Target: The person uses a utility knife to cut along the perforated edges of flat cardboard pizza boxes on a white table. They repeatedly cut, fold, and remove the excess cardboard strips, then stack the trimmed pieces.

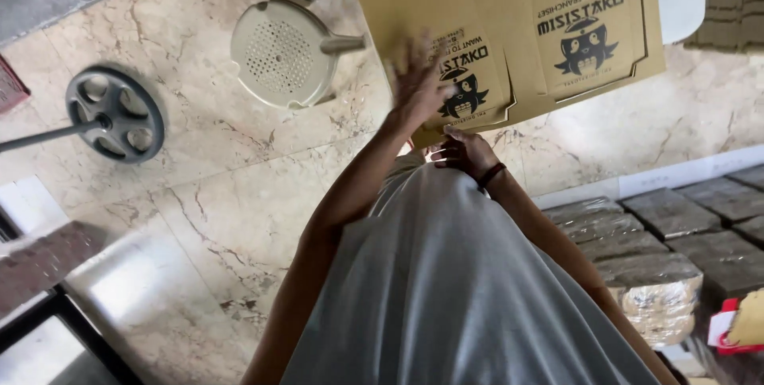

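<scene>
A flat, unfolded brown cardboard box [557, 3] with black cartoon prints is held up in front of me over the marble floor. My left hand [418, 83] is blurred, its fingers spread and laid against the printed face near the lower left corner. My right hand [465, 153], with a dark band on the wrist, pinches the lower edge of the cardboard just below the left hand. My grey shirt [469, 289] fills the bottom middle of the view.
A cream plastic stool [282, 51] stands on the floor left of the cardboard. A dark round wheel-shaped base with a pole [115, 114] lies further left. Plastic-wrapped bundles of flat cardboard [652, 274] are stacked at right, and a red-and-white item [728, 329] sits beside them.
</scene>
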